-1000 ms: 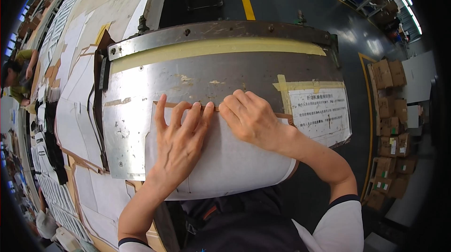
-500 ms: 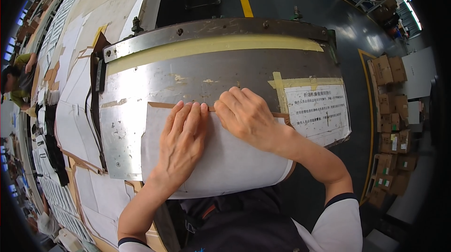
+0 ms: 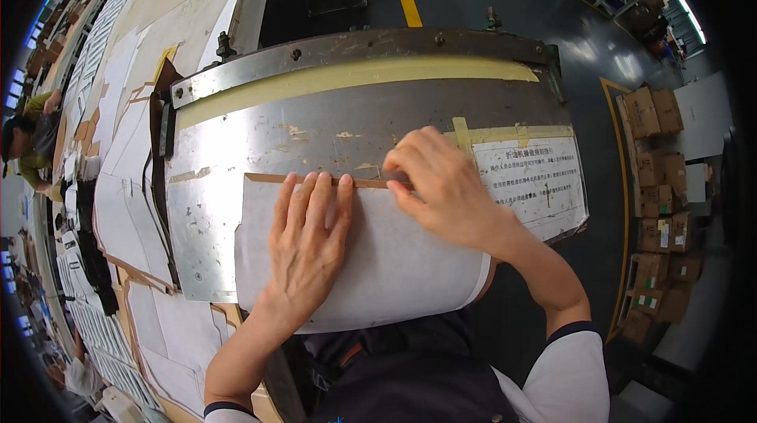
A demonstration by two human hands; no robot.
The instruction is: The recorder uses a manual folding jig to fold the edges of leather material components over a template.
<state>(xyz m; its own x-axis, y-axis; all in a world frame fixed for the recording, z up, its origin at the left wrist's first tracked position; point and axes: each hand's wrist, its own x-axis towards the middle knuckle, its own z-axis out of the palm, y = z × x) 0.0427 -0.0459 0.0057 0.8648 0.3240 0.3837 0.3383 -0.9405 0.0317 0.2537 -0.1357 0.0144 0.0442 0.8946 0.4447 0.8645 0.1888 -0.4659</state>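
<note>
A white sheet with a narrow brown folded strip along its far edge lies on a metal plate. Its near side curves down toward my body, showing brown at the right corner. My left hand rests flat on the sheet, fingers straight and slightly apart, their tips on the brown strip. Over the same edge, further right, my right hand is closed, its thumb and curled fingers pinching the strip. The hand covers part of that edge.
A dark metal bar with yellow tape bounds the plate's far side. A printed notice is taped at its right. White and brown pattern pieces cover the left table, where a person works. Cardboard boxes stand at far right.
My right hand has slid right along the brown edge, its thumb now showing. My left hand stays nearly in place, its fingers spread a little more.
</note>
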